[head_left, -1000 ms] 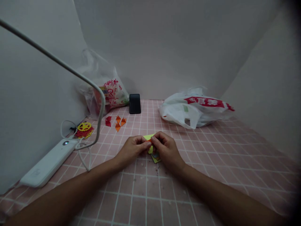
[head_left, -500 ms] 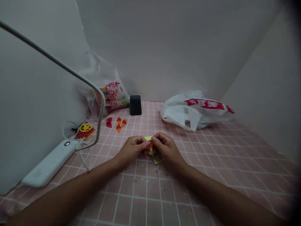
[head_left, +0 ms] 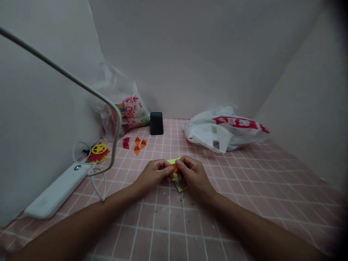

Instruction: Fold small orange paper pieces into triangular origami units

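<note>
A small orange paper piece [head_left: 174, 167] is pinched between both hands over the pink tiled surface. My left hand [head_left: 154, 174] grips its left side with thumb and fingers; my right hand [head_left: 193, 175] grips its right side. Under and behind the fingers lies a yellow-green paper stack [head_left: 181, 185], partly hidden by the hands. Beyond my left hand, several folded orange pieces [head_left: 137, 149] sit beside a folded red piece [head_left: 126, 143].
A white power bank [head_left: 57, 190] with a looped cable lies at left, near yellow and red cut-outs [head_left: 99, 152]. A grey cable [head_left: 67, 74] crosses the upper left. Farther back are a printed bag [head_left: 134, 112], a black phone [head_left: 156, 123] and a white bag [head_left: 206, 132].
The whole view has shifted slightly, with things sitting a little lower. Both hands keep their pinch on the orange paper, which shows a bit more between the fingertips.
</note>
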The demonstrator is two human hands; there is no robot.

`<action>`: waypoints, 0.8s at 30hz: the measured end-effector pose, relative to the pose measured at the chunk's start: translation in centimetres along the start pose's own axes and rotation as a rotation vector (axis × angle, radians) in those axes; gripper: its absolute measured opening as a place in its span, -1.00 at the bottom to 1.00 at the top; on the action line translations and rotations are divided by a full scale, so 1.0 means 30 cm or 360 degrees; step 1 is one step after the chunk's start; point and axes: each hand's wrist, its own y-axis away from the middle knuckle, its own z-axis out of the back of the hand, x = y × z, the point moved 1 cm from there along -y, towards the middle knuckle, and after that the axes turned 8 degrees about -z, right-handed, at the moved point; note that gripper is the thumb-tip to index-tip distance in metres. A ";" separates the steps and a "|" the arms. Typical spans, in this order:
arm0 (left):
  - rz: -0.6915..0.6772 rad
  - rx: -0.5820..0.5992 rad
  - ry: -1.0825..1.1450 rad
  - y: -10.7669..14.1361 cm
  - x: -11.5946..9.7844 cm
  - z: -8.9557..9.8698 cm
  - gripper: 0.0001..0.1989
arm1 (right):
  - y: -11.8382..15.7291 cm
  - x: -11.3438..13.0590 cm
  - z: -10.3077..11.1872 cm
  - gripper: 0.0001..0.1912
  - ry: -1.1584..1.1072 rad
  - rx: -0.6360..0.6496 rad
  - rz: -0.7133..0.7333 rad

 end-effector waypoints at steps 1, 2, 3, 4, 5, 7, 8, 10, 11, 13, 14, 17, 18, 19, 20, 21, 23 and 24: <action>-0.0003 0.0000 0.0005 -0.001 0.000 0.002 -0.68 | 0.001 0.001 0.000 -0.66 0.0003 0.0008 -0.0006; -0.0009 -0.0003 0.0006 -0.003 0.000 0.003 -0.68 | 0.001 0.002 0.000 -0.64 -0.0001 0.0015 -0.0017; -0.0015 -0.0009 0.0001 -0.003 -0.001 0.004 -0.68 | 0.000 0.002 0.000 -0.62 -0.0013 0.0022 -0.0028; -0.0023 -0.0016 -0.0009 -0.004 -0.002 0.005 -0.68 | -0.001 0.001 0.000 -0.59 -0.0035 0.0038 -0.0039; -0.0030 -0.0024 -0.0018 -0.004 -0.004 0.005 -0.68 | -0.002 -0.001 -0.001 -0.58 -0.0065 0.0060 -0.0049; -0.0040 -0.0033 -0.0029 -0.003 -0.007 0.004 -0.68 | -0.005 -0.006 -0.005 -0.61 -0.0142 0.0143 -0.0072; -0.0035 -0.0035 -0.0033 -0.002 -0.008 0.002 -0.68 | -0.007 -0.009 -0.007 -0.62 -0.0177 0.0188 -0.0086; -0.0002 -0.0047 -0.0041 0.000 -0.009 0.000 -0.67 | -0.010 -0.012 -0.009 -0.65 -0.0213 0.0235 -0.0110; 0.0019 -0.0054 -0.0048 0.000 -0.009 0.000 -0.66 | -0.011 -0.013 -0.009 -0.66 -0.0210 0.0233 -0.0115; 0.0035 -0.0059 -0.0049 -0.001 -0.007 0.002 -0.66 | -0.014 -0.010 -0.006 -0.66 -0.0187 0.0183 -0.0117; 0.0026 -0.0052 -0.0044 -0.003 -0.006 0.003 -0.66 | -0.015 -0.007 -0.003 -0.66 -0.0171 0.0150 -0.0118; -0.0036 -0.0040 -0.0040 -0.011 -0.001 0.009 -0.69 | -0.018 0.001 0.007 -0.66 -0.0134 0.0077 -0.0108; -0.0046 -0.0050 -0.0038 -0.014 0.000 0.011 -0.70 | -0.019 0.003 0.009 -0.65 -0.0118 0.0056 -0.0100; -0.0049 -0.0067 -0.0035 -0.016 0.001 0.014 -0.70 | -0.020 0.004 0.012 -0.64 -0.0096 0.0045 -0.0093; -0.0054 -0.0085 -0.0030 -0.017 0.001 0.016 -0.70 | -0.022 0.004 0.014 -0.62 -0.0072 0.0039 -0.0089; -0.0061 -0.0101 -0.0026 -0.018 0.000 0.019 -0.70 | -0.024 0.003 0.015 -0.60 -0.0049 0.0027 -0.0086; -0.0095 -0.0122 -0.0039 -0.019 -0.005 0.023 -0.70 | -0.027 0.001 0.018 -0.56 -0.0005 -0.0006 -0.0079; -0.0117 -0.0131 -0.0061 -0.019 -0.008 0.026 -0.70 | -0.029 0.000 0.018 -0.56 0.0011 -0.0016 -0.0075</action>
